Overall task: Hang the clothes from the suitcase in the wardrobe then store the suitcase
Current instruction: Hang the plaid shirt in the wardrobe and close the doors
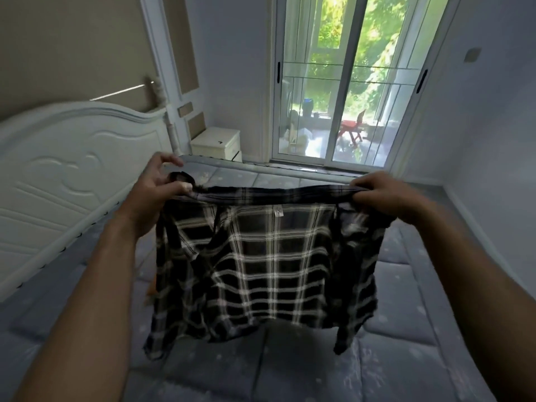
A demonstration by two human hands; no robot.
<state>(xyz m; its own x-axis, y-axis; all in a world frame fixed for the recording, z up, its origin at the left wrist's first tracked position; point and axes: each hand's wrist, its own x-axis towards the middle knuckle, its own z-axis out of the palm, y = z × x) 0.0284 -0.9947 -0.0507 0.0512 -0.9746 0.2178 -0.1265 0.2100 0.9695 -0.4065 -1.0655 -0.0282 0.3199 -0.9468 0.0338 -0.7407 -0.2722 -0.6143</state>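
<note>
A: What is seen of the room?
B: A quilted grey mattress [391, 285] is bounded by a white headboard [72, 169] on the left; sliding glass doors [342, 91] stand beyond its far edge.
A: And the garment?
B: A black-and-white plaid shirt [269, 265] is held above the mattress, its top edge gripped by the left hand [156, 192] and right hand [380, 195].

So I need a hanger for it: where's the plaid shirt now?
Centre of the head view, the plaid shirt is held up by both hands above the bed.
</note>
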